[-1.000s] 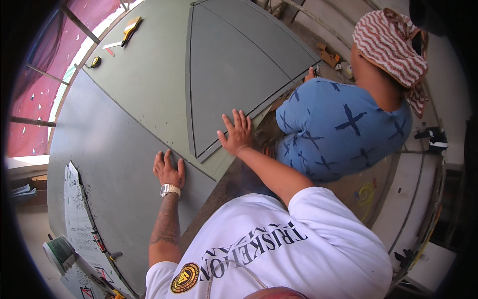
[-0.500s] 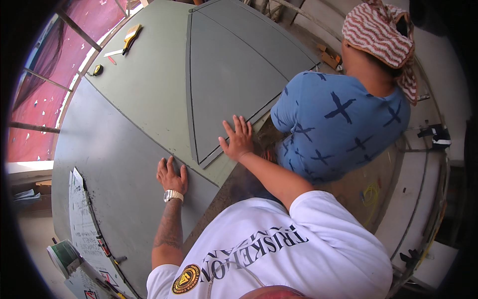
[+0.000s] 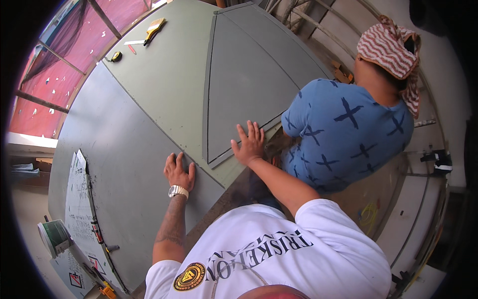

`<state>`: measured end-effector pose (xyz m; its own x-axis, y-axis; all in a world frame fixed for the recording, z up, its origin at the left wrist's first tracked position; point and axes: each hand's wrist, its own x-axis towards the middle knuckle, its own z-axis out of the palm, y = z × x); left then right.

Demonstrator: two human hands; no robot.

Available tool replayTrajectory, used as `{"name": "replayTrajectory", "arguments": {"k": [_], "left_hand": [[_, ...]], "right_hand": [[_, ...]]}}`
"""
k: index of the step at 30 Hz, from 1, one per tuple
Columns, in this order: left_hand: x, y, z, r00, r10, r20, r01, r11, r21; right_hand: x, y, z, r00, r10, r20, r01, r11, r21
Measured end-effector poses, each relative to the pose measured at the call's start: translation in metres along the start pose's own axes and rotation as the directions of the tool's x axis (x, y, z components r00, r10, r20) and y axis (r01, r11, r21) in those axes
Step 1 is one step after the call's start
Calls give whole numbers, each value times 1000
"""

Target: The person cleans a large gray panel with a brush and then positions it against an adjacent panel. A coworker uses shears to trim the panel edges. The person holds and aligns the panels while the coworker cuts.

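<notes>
My left hand [image 3: 179,171], with a pale watch at the wrist, lies palm down on a smooth grey panel [image 3: 119,164], fingers stretched, close to its edge along a pale green board [image 3: 149,89]. My right hand [image 3: 249,143] rests flat with fingers spread at the near edge of another grey panel [image 3: 254,79]. That panel has scored lines and narrow border strips, and lies on the green board. Neither hand grasps anything.
A co-worker in a blue shirt [image 3: 343,134] stands close at my right. Far left on the board lie a paintbrush [image 3: 155,30] and a tape measure [image 3: 116,56]. Near left are a printed sheet [image 3: 77,199], a long dark tool [image 3: 94,219] and a green-and-white bucket [image 3: 55,236].
The whole view has shifted, so the panels and hands appear farther right. Both hands stay flat in about the same places on the panels.
</notes>
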<state>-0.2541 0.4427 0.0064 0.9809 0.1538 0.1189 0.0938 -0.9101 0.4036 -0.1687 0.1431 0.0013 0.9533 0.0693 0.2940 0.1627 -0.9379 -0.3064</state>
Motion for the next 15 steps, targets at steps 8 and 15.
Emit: {"name": "replayTrajectory", "arguments": {"k": [8, 15], "left_hand": [[-19, -8, -13, 999, -41, 3, 42, 998, -38], [-8, -13, -13, 1000, -8, 15, 9, 998, -56]], "right_hand": [[-4, -13, -1, 999, -40, 32, 40, 999, -21], [-6, -10, 3, 999, -39, -31, 37, 996, -78]]}}
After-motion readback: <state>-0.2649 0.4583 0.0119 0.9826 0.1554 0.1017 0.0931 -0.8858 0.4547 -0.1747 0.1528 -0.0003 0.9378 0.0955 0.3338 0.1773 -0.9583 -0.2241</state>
